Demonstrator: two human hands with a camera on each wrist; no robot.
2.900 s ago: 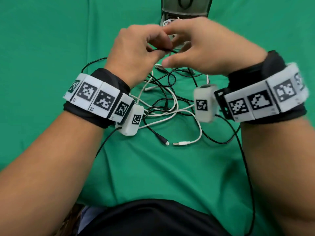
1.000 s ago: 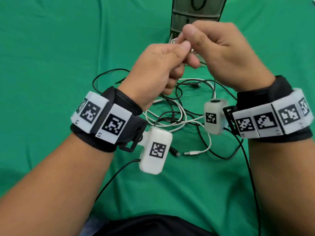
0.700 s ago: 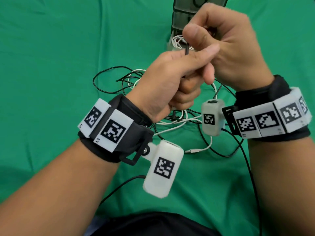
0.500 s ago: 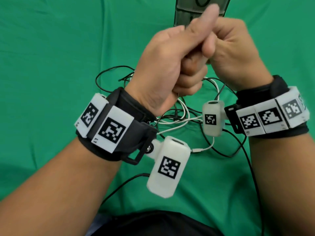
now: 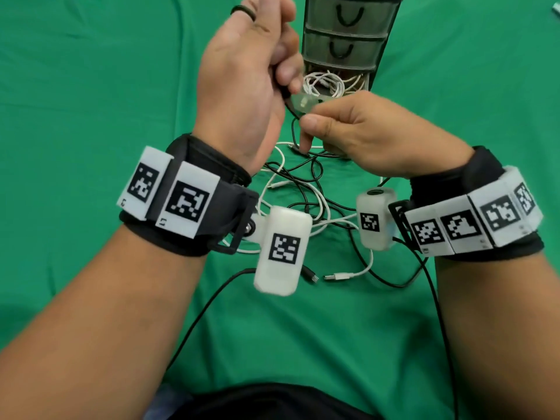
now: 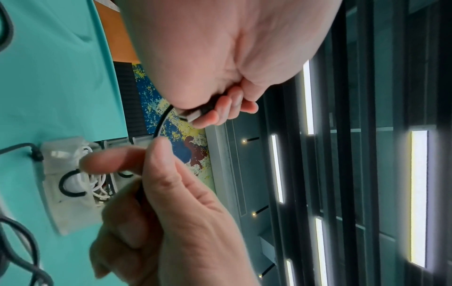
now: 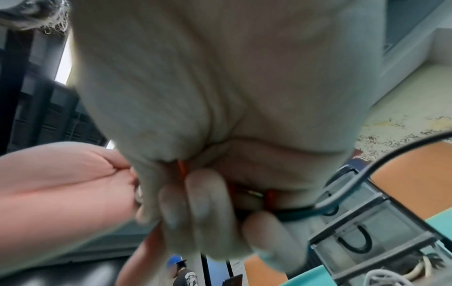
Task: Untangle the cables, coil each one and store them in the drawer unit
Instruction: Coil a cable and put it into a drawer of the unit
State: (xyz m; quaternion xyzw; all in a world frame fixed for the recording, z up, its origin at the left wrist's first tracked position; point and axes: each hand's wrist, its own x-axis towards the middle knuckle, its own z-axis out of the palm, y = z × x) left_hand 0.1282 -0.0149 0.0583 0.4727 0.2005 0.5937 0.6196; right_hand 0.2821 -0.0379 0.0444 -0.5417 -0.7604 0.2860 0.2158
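My left hand [image 5: 280, 75] is raised in front of the drawer unit [image 5: 348, 34], its curled fingers gripping the plug end [image 6: 193, 115] of a black cable [image 5: 293, 128]. Lower and to the right, my right hand [image 5: 306, 119] pinches the same cable between thumb and forefinger, a short curved stretch running between the two hands. From there the black cable drops into a tangle of black and white cables [image 5: 306, 192] on the green cloth. In the right wrist view the black cable [image 7: 298, 211] passes under my curled fingers [image 7: 205, 205].
The unit's bottom drawer [image 6: 61, 212] is pulled out and holds coiled white cable [image 5: 327, 83]; the two drawers above it are closed. Loose plug ends [image 5: 336, 277] lie on the green cloth [image 5: 91, 86] near my body. Wrist-camera leads trail along both forearms.
My left hand has risen with the plug end while my right hand has dropped down along the black cable, so the hands are now apart with cable stretched between them.
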